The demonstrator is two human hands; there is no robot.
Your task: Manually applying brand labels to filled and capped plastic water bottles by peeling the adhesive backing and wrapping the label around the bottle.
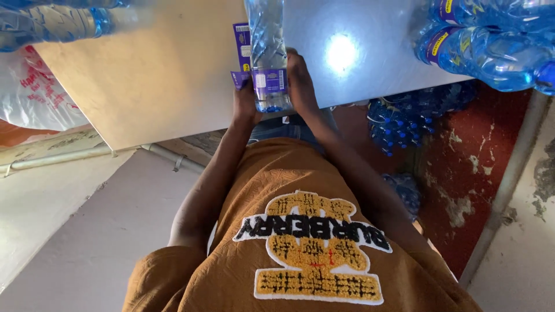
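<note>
A clear plastic water bottle (267, 52) with a purple label lies lengthwise on the table (162, 86), its base toward me. My left hand (245, 103) grips the left side of its lower end, and my right hand (300, 81) is wrapped around the right side. A loose purple label strip (241, 46) sticks up beside the bottle, just above my left fingers; I cannot tell whether it is attached to the bottle. My brown shirt with a yellow and black patch fills the lower middle of the view.
Blue-tinted water bottles (485, 46) with purple labels lie at the table's far right, and more bottles (52, 23) at the far left. A wrapped pack of bottles (404, 118) sits on the red floor. A white plastic bag (34, 95) and a pipe (87, 153) are at left.
</note>
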